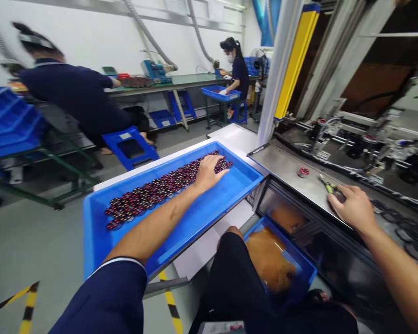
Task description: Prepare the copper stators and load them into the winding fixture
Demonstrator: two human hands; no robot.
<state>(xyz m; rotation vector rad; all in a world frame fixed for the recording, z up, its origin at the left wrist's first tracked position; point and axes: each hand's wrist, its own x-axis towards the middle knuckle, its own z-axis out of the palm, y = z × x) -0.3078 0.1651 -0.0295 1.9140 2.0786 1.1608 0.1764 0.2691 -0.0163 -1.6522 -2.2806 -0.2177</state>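
My left hand (208,174) is over the far end of a long pile of small round black-and-red parts (160,189), which look like wound coils. Its thumb is spread from the fingers, and no part shows clearly in its grasp. The pile lies in a blue plastic tray (209,211) with raised sides. On the metal worktop (282,164) to the right, my right hand (355,207) is closed around the handles of green-handled pliers (329,186), jaws pointing away from me. One red round part (303,172) sits by itself left of the pliers.
Several black rings (400,227) lie on the worktop beyond my right wrist. Machine fixtures (329,132) stand behind it, beside a yellow upright (296,65). Below is a blue bin (308,278) with brown material. Two people sit at a green-topped bench (181,83); blue trays (14,125) are stacked left.
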